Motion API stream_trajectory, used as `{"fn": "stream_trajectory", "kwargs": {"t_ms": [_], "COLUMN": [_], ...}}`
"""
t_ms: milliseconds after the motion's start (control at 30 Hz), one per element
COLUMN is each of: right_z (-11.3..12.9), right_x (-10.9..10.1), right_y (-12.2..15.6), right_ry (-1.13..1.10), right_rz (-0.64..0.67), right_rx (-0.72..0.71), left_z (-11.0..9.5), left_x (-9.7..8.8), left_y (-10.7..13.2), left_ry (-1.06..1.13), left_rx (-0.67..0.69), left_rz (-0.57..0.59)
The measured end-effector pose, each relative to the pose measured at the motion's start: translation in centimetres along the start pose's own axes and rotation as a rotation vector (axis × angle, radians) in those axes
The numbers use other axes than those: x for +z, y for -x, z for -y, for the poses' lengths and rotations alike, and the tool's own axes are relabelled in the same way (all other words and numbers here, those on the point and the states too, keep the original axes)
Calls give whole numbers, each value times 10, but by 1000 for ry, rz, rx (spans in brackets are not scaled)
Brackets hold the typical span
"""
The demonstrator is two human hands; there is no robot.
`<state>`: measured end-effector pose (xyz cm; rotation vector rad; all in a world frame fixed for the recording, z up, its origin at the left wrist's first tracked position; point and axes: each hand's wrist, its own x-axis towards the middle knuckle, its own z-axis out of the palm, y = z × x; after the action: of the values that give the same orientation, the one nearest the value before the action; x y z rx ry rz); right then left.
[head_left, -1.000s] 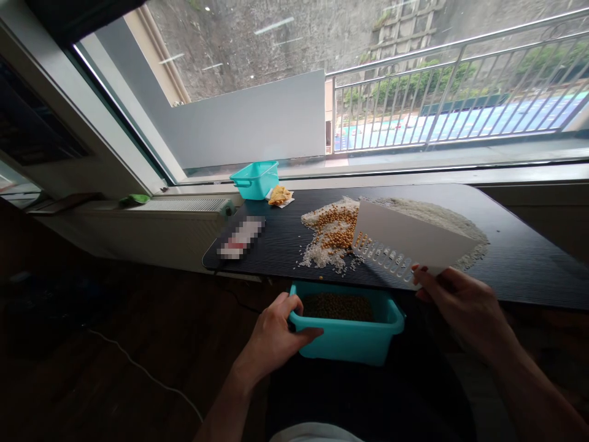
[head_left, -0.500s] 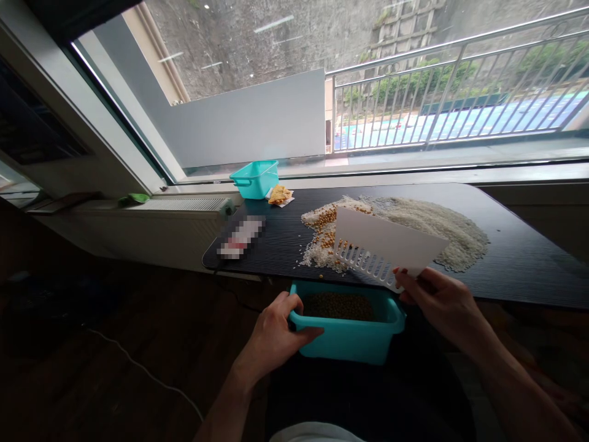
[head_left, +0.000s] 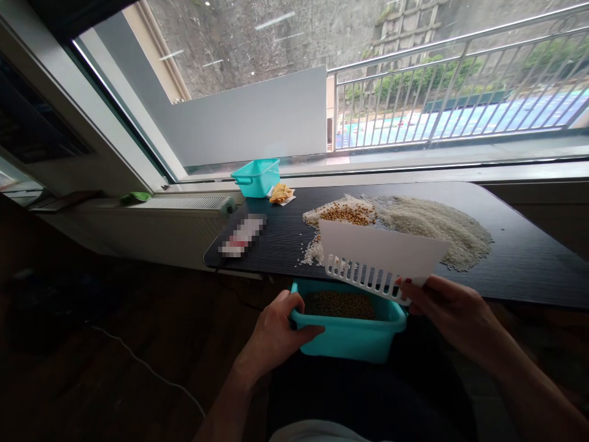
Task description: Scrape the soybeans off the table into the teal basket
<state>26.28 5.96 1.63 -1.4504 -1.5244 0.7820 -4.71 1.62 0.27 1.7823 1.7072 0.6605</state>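
Note:
My left hand (head_left: pixel 280 328) is closed on the left end of a turquoise plastic bin (head_left: pixel 350 339), thumb along its near side and fingers over the rim. Small brownish beans (head_left: pixel 343 304) cover the bin's bottom. In my right hand (head_left: pixel 444 301) is a flat white slotted scoop (head_left: pixel 380 248), pinched at its right end. Its row of slots hangs over the bin's far rim, by the table edge. Behind the scoop lie golden beans (head_left: pixel 352 213) mixed with white rice (head_left: pixel 423 224) on the dark table; the scoop hides part of the pile.
On the black table (head_left: pixel 515 264) a pixelated flat object (head_left: pixel 243 235) lies at the left. A second turquoise bin (head_left: pixel 257 178) stands at the back left beside a yellowish crumpled item (head_left: pixel 280 194). A radiator (head_left: pixel 184 212) and the window border the table. A white cable (head_left: pixel 147 368) runs along the floor.
The scoop has come down and toward me, from over the pile to the bin's far rim, uncovering more golden beans. My left hand stays on the bin.

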Motion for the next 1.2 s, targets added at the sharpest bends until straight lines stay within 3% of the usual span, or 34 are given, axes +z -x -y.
{"fn": "stream_trajectory", "kwargs": {"t_ms": [200, 367, 900, 1200], "right_z": [-14, -16, 11, 3], "right_x": [-25, -20, -9, -8], "right_y": [0, -1, -11, -14], "right_ry": [-2, -10, -129, -73], "right_rz": [-64, -51, -54, -24], "right_rx": [86, 72, 89, 72], "left_z": [-5, -5, -4, -1], "left_x": [-2, -2, -3, 0], "left_y": [1, 0, -1, 0], "left_ry": [11, 1, 12, 5], "left_rx": [-11, -10, 0, 30], "left_rz": [30, 18, 20, 3]}}
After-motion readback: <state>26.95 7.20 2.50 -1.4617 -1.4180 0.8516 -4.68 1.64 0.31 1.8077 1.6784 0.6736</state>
